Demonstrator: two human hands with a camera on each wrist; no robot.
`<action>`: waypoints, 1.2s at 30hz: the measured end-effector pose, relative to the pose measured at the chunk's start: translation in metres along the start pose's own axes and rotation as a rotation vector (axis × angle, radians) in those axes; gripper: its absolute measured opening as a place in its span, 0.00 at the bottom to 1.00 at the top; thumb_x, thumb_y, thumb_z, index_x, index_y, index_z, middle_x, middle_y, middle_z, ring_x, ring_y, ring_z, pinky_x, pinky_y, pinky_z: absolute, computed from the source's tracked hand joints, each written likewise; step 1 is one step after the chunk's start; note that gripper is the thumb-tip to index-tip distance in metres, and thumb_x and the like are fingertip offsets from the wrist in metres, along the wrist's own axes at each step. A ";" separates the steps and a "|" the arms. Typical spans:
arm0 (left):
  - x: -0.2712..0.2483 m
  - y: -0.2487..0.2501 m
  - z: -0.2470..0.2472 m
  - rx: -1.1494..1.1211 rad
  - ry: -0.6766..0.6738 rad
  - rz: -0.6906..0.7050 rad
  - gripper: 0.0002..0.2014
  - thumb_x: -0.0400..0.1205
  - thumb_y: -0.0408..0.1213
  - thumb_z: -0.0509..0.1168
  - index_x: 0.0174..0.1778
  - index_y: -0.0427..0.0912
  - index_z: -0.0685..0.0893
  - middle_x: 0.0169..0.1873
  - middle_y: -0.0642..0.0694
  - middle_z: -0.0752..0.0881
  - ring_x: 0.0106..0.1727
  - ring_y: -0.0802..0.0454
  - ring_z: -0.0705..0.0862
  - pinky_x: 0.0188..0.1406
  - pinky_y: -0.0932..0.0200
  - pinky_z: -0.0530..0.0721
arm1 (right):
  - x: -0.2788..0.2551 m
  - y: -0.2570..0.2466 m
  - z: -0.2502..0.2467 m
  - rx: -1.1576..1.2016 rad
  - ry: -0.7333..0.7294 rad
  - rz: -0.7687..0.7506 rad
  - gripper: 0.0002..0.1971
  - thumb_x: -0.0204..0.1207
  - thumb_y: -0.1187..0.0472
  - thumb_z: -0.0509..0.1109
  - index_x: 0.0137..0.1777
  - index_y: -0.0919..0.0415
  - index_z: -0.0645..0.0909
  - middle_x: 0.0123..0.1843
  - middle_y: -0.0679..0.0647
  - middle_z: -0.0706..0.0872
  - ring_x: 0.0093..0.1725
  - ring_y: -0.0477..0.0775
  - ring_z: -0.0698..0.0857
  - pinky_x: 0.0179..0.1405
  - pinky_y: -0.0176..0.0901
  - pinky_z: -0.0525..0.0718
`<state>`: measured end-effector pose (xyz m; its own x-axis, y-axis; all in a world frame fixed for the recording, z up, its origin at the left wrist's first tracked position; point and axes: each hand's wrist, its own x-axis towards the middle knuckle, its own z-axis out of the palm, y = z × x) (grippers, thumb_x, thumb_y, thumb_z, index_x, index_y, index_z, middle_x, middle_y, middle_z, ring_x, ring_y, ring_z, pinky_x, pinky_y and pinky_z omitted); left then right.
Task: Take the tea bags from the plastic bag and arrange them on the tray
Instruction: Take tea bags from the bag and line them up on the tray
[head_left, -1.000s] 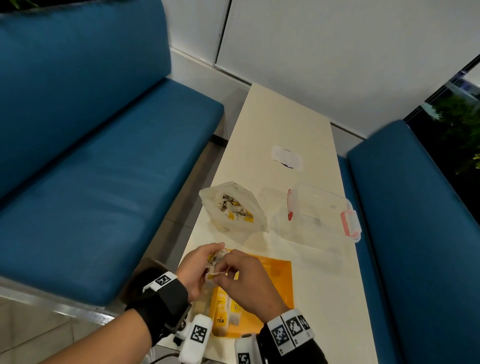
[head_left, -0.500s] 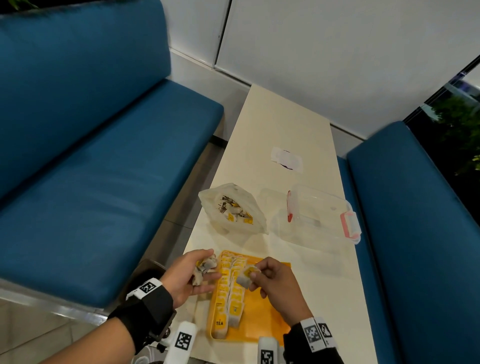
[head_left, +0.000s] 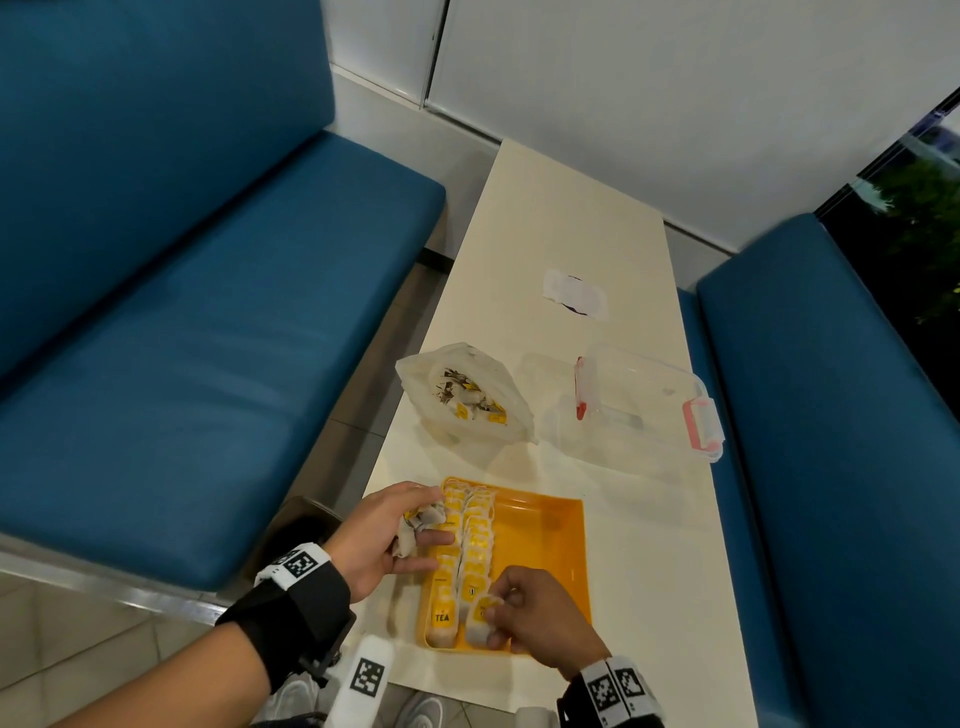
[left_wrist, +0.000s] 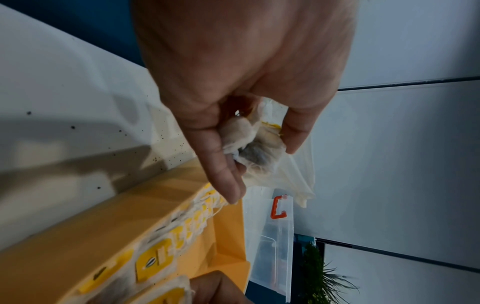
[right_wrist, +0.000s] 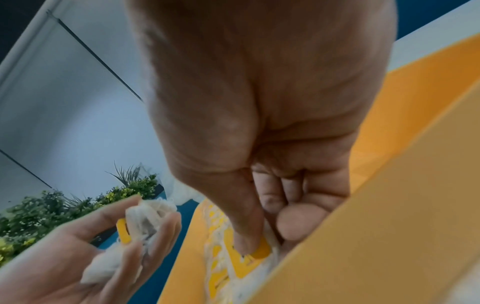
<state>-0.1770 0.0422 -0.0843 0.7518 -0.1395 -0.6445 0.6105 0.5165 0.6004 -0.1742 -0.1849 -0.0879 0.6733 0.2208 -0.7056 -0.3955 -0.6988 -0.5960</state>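
Observation:
An orange tray (head_left: 545, 540) lies at the table's near end with two rows of tea bags (head_left: 475, 540) along its left side. My left hand (head_left: 387, 540) hovers over the tray's left edge and grips a small bunch of tea bags (head_left: 421, 519), also seen as tea bags (left_wrist: 255, 144) and tea bags (right_wrist: 145, 222). My right hand (head_left: 535, 618) pinches one tea bag (head_left: 480, 621) at the near end of the second row, thumb pressing its yellow tag (right_wrist: 255, 252). The plastic bag (head_left: 467, 400) with more tea bags lies open beyond the tray.
A clear plastic box (head_left: 639, 405) with red clips sits right of the plastic bag. A piece of paper (head_left: 576, 293) lies farther up the narrow cream table (head_left: 649, 545). Blue benches (head_left: 208, 338) flank the table on both sides.
My right hand took one tea bag from the left hand's bunch and carried it down to the near end of the second row. The left hand moved slightly left with the remaining bags.

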 end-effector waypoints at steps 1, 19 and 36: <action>0.000 0.000 0.001 -0.003 -0.006 0.002 0.13 0.83 0.44 0.70 0.60 0.41 0.87 0.53 0.38 0.90 0.58 0.36 0.91 0.44 0.45 0.91 | 0.003 0.002 0.002 0.003 -0.002 0.015 0.07 0.77 0.71 0.70 0.44 0.60 0.77 0.29 0.56 0.87 0.26 0.48 0.87 0.23 0.35 0.78; -0.003 -0.007 0.011 0.021 -0.066 -0.028 0.12 0.84 0.42 0.70 0.59 0.39 0.87 0.55 0.37 0.89 0.57 0.38 0.92 0.42 0.44 0.92 | 0.025 0.012 0.032 -0.271 0.218 0.005 0.16 0.64 0.68 0.78 0.40 0.52 0.73 0.38 0.52 0.83 0.35 0.56 0.87 0.36 0.54 0.87; 0.001 -0.005 0.009 -0.008 -0.054 -0.068 0.17 0.85 0.45 0.68 0.62 0.37 0.87 0.61 0.33 0.89 0.58 0.36 0.92 0.56 0.36 0.89 | 0.021 -0.005 0.020 -0.380 0.277 -0.049 0.18 0.68 0.60 0.78 0.48 0.50 0.70 0.45 0.45 0.80 0.43 0.46 0.81 0.33 0.33 0.74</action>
<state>-0.1773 0.0319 -0.0836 0.7211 -0.2197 -0.6571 0.6589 0.5106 0.5523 -0.1702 -0.1630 -0.1072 0.8472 0.1055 -0.5206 -0.1374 -0.9032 -0.4067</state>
